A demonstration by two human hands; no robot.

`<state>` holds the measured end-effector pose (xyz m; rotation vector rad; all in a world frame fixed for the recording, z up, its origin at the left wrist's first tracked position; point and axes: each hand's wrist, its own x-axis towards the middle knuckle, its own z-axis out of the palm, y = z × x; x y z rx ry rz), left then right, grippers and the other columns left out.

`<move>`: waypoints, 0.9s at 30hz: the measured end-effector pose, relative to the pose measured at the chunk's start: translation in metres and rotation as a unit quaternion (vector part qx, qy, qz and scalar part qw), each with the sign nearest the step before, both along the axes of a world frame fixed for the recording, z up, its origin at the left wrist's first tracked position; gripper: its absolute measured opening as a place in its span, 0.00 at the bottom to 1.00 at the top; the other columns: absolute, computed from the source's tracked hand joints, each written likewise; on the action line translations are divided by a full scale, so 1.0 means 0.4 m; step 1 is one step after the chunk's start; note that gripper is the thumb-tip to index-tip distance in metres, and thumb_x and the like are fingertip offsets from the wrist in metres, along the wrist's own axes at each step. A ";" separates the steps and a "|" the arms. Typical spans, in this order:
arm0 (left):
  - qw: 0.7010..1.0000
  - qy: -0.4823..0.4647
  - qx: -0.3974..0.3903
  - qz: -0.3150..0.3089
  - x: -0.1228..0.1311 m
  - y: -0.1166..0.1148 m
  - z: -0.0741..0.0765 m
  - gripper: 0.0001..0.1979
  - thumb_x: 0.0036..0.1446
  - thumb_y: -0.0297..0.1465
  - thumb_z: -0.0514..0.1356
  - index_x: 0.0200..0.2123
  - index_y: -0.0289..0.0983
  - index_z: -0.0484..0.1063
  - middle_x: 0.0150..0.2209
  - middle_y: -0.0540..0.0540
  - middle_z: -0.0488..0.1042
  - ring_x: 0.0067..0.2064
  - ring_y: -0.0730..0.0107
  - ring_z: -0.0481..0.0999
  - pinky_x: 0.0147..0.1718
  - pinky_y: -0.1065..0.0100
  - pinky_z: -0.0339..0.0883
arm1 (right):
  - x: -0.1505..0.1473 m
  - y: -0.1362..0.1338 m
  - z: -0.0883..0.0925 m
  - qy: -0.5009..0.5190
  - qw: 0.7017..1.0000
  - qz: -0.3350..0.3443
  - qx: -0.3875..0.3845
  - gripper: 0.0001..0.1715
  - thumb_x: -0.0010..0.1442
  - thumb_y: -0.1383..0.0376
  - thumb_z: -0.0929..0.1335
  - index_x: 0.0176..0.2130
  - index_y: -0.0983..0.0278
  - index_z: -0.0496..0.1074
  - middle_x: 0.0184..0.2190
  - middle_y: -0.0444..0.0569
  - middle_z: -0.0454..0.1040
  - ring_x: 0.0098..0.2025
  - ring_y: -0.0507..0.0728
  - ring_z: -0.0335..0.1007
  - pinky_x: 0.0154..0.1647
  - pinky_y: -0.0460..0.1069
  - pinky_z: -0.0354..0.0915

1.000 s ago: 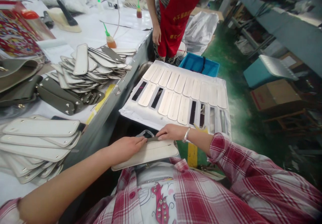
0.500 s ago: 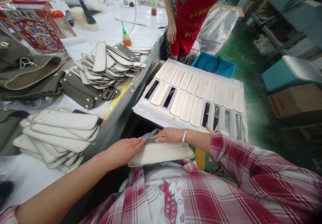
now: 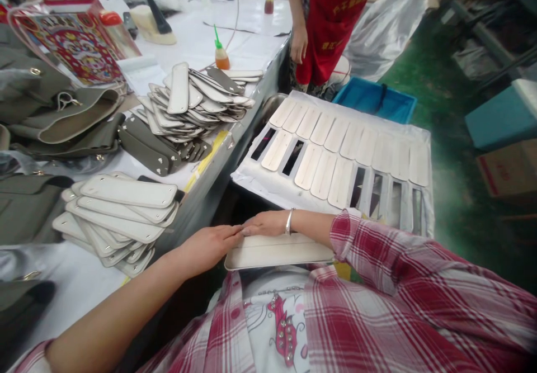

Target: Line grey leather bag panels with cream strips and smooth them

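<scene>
Close to my body I hold a long cream leather panel [image 3: 281, 253] with rounded corners and a line along it. My left hand [image 3: 212, 244] lies over its left end, fingers together and pressed on the far edge. Along that same edge rests my right hand [image 3: 266, 223], a silver bangle on its wrist, its fingertips meeting those of the left. The undersides of both hands and the thumbs are hidden. At my left a pile of similar white panels [image 3: 128, 191] with small metal studs lies on the table.
Beyond the panel stands a white covered rack [image 3: 289, 191] bearing rows of cream panels and several dark slots. A larger panel pile [image 3: 197, 102], grey-green bags [image 3: 75, 110] and a glue bottle [image 3: 221, 57] sit on the table [image 3: 251, 37]. A person in a red apron [image 3: 335, 20] stands opposite.
My right hand has slid left along the panel's far edge until its fingertips meet my left hand. The dark strip and clear film seen between the hands are now hidden. The view has shifted slightly.
</scene>
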<state>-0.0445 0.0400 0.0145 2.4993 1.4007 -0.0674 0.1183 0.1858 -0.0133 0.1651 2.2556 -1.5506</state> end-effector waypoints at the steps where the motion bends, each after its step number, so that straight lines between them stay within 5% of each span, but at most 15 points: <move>1: 1.000 0.004 0.001 0.003 0.005 0.001 0.001 0.19 0.59 0.24 0.50 0.54 0.35 0.63 0.54 0.40 0.68 0.50 0.65 0.71 0.49 0.65 0.67 | 0.016 0.006 0.001 0.006 1.000 -0.006 -0.006 0.22 0.64 0.60 0.60 0.53 0.65 0.68 0.52 0.49 0.69 0.52 0.55 0.64 0.54 0.46 0.57; 8: 1.000 0.021 -0.002 0.012 0.030 0.014 0.008 0.20 0.55 0.20 0.53 0.52 0.33 0.67 0.52 0.37 0.69 0.48 0.62 0.73 0.49 0.62 0.67 | 0.212 0.080 0.011 -0.015 0.994 -0.106 -0.038 0.20 0.58 0.62 0.65 0.52 0.57 0.69 0.51 0.44 0.70 0.51 0.55 0.66 0.55 0.50 0.57; 12: 0.999 0.025 0.009 0.028 0.057 0.021 0.034 0.18 0.52 0.20 0.54 0.46 0.35 0.71 0.51 0.40 0.70 0.52 0.59 0.70 0.53 0.56 0.61 | 0.295 0.082 0.041 -0.024 0.983 -0.173 0.065 0.18 0.56 0.63 0.67 0.47 0.58 0.73 0.49 0.47 0.71 0.50 0.58 0.66 0.55 0.54 0.58; 14: 0.998 -0.015 0.023 0.048 0.097 0.015 0.047 0.15 0.55 0.22 0.53 0.45 0.36 0.72 0.52 0.42 0.70 0.53 0.60 0.67 0.55 0.55 0.59 | 0.346 0.044 0.065 0.032 0.960 -0.225 0.165 0.18 0.58 0.63 0.65 0.48 0.60 0.72 0.50 0.49 0.70 0.52 0.58 0.65 0.56 0.55 0.57; 19: 0.979 -0.170 0.015 0.109 0.270 -0.005 0.029 0.15 0.58 0.30 0.55 0.49 0.34 0.66 0.49 0.42 0.71 0.49 0.66 0.69 0.50 0.64 0.64 | 0.482 -0.132 0.072 0.154 0.844 -0.359 0.367 0.17 0.59 0.60 0.65 0.48 0.63 0.69 0.45 0.53 0.70 0.48 0.57 0.63 0.52 0.55 0.60; 23: 0.983 -0.147 0.022 0.112 0.373 0.008 -0.013 0.07 0.59 0.30 0.54 0.38 0.36 0.71 0.40 0.45 0.73 0.44 0.62 0.69 0.46 0.60 0.64 | 0.515 -0.217 0.008 0.167 0.803 -0.406 0.403 0.07 0.59 0.62 0.65 0.36 0.61 0.72 0.42 0.51 0.70 0.46 0.57 0.63 0.48 0.54 0.61; 27: 0.984 -0.146 0.034 0.100 0.387 0.025 -0.021 0.11 0.61 0.30 0.51 0.31 0.36 0.72 0.39 0.45 0.72 0.42 0.65 0.67 0.45 0.62 0.62 | 0.505 -0.230 -0.027 0.177 0.788 -0.432 0.402 0.09 0.60 0.63 0.63 0.32 0.61 0.72 0.43 0.51 0.70 0.47 0.57 0.63 0.50 0.55 0.59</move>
